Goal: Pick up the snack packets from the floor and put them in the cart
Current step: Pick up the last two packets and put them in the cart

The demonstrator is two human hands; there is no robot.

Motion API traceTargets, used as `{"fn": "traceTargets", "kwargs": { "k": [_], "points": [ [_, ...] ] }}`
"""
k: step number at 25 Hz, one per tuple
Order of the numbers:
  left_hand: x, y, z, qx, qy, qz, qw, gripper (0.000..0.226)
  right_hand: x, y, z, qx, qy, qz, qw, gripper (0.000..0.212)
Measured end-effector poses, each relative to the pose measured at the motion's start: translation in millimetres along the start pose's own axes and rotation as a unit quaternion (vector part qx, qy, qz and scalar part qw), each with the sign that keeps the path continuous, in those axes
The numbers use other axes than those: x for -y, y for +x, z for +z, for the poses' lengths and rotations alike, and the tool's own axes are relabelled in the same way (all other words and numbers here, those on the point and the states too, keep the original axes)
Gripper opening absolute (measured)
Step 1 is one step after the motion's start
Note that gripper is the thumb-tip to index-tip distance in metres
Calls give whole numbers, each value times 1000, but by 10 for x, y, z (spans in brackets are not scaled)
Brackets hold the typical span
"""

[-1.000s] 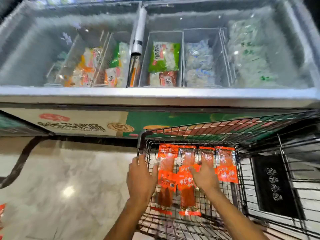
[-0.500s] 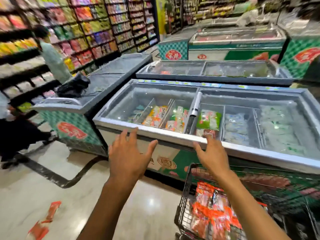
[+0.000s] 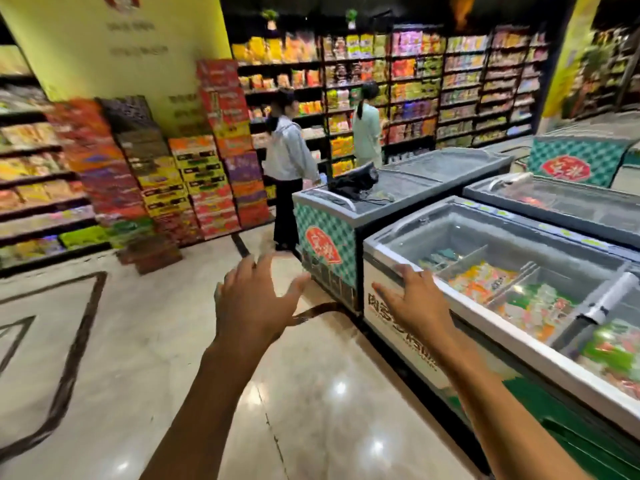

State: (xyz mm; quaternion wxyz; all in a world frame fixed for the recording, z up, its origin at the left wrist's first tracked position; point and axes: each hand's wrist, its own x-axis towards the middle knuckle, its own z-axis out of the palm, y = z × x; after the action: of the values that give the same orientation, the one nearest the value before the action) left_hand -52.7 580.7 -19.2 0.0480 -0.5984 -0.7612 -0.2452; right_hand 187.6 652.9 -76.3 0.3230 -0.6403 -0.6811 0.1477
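Observation:
Both my hands are raised in front of me with fingers spread and nothing in them. My left hand [image 3: 254, 301] hovers over the shiny marble floor [image 3: 138, 358]. My right hand [image 3: 417, 306] is in front of the near corner of a white chest freezer [image 3: 391, 306]. No snack packets and no cart are in view.
Chest freezers [image 3: 429, 181] fill the right side. Stacked boxes [image 3: 207, 181] and stocked shelves [image 3: 433, 88] line the back and left. Two people [image 3: 287, 157] stand at the far shelves. A dark bag [image 3: 353, 180] lies on a freezer lid.
The view swung up and left, away from the cart with the orange packets. My hands left the cart and lifted, spread and empty. The packets on the floor dropped out of view.

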Motion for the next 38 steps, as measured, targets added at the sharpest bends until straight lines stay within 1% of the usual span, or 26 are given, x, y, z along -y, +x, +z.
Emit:
{"fn": "traceTargets", "kwargs": {
  "k": [4,6,9,12,15,21,24,27,31,35,38],
  "points": [
    [648,-112,-305,-36,34,-105,993,84,667,93,413,65,1,-88,994,64],
    [915,-156,-426,-48,52,-132,989,84,969,146,618,91,2,-131,987,66],
    [1305,-162,-486,-56,48,-161,984,83,1325,218,987,136,-1,-177,975,68],
    [1748,-71,-366,-53,32,-184,981,82,1589,347,1412,169,-9,-208,963,69],
    [2246,216,-147,-50,14,-210,976,82,1849,624,1945,203,-20,-225,953,70],
    [3161,1106,300,-26,-14,-239,971,84,2374,1397,3004,225,-20,-215,950,69],
    [3442,1627,550,-5,4,-218,976,83,2535,1792,3423,212,-24,-206,955,69],
    [3624,2177,807,-13,20,-189,982,81,2625,2196,3788,194,-22,-206,959,67],
    [3961,3057,1414,-16,50,-152,987,79,2676,2928,4425,167,-36,-218,961,67],
    [4385,4038,2189,-10,87,-143,986,78,2664,3819,5253,142,-52,-235,960,65],
    [4666,4879,2790,11,98,-145,984,78,2615,4585,5940,160,-55,-224,960,64]
  ]
}}
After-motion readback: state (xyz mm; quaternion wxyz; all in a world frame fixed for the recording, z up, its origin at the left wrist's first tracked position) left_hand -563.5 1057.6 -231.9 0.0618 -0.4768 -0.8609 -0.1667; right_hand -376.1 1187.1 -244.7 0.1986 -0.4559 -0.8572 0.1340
